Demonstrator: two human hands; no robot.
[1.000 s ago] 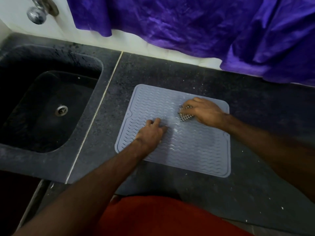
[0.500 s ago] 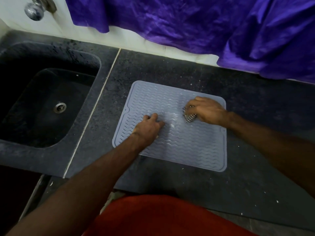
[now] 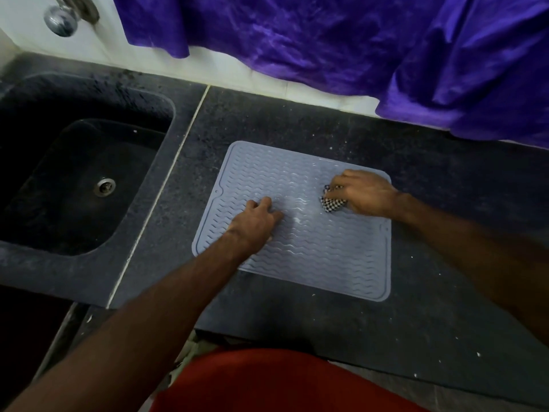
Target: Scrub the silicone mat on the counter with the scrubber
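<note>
Lying flat on the dark speckled stone counter [image 3: 341,331], the mat [image 3: 320,251] is a grey-blue silicone rectangle with rounded corners, a raised rim and rows of wavy ridges; a pale wet smear shows near its centre. Right hand [image 3: 364,193] sits at the mat's 2 o'clock corner, fingers curled and closed around the scrubber [image 3: 332,203], a crumpled wad with a fine black-and-white checked mesh that pokes out at the 9 o'clock side of the fist and touches the mat. Left hand [image 3: 255,223] rests at the mat's 9 o'clock half, palm down, fingers loosely bent against the ridges, gripping nothing, pinning the mat. At 9 o'clock of the counter, past a pale seam, lies the sink [image 3: 35,263], a dark matte basin with a round metal drain [image 3: 104,186]. A chrome tap [image 3: 61,20] is at 11 o'clock on the white wall. Glossy, creased purple cloth [image 3: 326,40] hangs along 12 to 2 o'clock. Red fabric [image 3: 267,382] fills 6 o'clock. Compared with half a second ago: the right hand and scrubber have shifted toward 3 o'clock, closer to the mat's edge; the left hand keeps its place.
</note>
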